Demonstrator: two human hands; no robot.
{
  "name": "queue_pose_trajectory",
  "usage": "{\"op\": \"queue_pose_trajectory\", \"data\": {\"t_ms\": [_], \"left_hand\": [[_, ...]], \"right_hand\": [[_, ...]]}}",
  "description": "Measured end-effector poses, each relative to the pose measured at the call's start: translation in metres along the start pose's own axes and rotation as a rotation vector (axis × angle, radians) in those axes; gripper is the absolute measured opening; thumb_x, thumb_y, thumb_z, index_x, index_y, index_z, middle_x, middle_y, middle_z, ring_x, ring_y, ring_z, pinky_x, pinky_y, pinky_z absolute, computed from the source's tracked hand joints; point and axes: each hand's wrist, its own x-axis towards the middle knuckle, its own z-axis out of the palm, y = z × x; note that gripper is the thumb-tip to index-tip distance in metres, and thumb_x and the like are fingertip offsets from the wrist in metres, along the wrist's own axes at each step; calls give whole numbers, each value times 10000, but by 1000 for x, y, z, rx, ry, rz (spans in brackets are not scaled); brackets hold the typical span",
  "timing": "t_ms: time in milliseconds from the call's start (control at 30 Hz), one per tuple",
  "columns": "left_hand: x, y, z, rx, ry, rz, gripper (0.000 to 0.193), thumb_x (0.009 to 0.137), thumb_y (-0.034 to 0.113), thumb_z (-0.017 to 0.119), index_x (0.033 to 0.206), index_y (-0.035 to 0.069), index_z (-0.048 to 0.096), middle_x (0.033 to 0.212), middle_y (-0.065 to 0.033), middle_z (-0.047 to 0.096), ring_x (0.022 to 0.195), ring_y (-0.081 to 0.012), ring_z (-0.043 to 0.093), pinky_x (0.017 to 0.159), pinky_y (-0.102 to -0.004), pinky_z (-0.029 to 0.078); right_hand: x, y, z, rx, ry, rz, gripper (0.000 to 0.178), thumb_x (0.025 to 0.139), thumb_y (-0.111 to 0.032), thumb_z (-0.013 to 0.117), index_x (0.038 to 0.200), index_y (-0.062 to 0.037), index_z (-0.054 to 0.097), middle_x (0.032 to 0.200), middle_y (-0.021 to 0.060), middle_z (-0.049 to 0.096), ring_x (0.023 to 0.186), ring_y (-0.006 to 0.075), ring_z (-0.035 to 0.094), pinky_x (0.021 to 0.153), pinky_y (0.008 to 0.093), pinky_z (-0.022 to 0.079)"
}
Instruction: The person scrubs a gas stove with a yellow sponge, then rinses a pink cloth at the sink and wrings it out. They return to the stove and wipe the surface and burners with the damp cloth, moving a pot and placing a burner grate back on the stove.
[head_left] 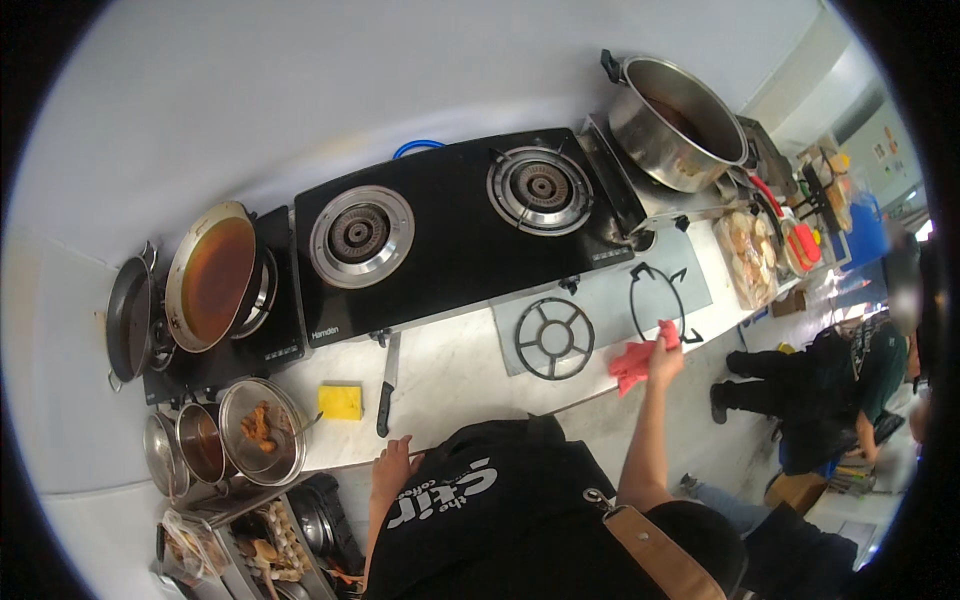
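My right hand (663, 364) is closed on a red cloth (631, 366). Part of the cloth meets the lower edge of a black pan support ring (634, 305) with short prongs; whether the fingers also grip the ring is hard to make out. Left of it, a round black trivet with spokes (556, 339) lies on a grey mat (512, 342). My left hand (394, 466) rests at the counter's front edge, fingers stretched out, holding nothing. Just beyond it lies a black-handled knife (386, 400), beside a yellow sponge (341, 402).
A black two-burner gas stove (440, 235) spans the back of the counter. On its right stands a large steel pot (660, 135); on its left, a pan of brown liquid (215, 280). Bagged bread (745, 258) sits far right. Other people (830, 375) are on the floor beyond.
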Motion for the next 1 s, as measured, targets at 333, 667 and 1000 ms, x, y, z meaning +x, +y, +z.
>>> {"op": "queue_pose_trajectory", "data": {"t_ms": [333,667,1000], "left_hand": [[-4,-5,-6,-55,-14,22,453,831,332,640,1201,107,508,1005,-104,568,908,-307,604,744,-473,483],[-24,-30,-20,-137,165,-75,423,839,307,631,1192,100,523,1011,-114,583,895,-303,608,738,-443,487],[-76,-39,16,-169,7,-254,429,842,331,625,1196,107,529,1024,-113,588,923,-300,601,760,-444,484]], "right_hand": [[-13,-91,-107,685,-481,122,299,850,-77,529,1072,110,603,975,140,664,853,190,639,789,301,502],[-135,-196,-53,543,-1138,-403,287,740,-7,627,1022,47,626,926,92,660,836,153,613,745,292,501],[-210,-178,-25,428,-1313,-846,437,675,-4,678,1104,28,603,1023,152,616,890,283,627,763,315,509]]}}
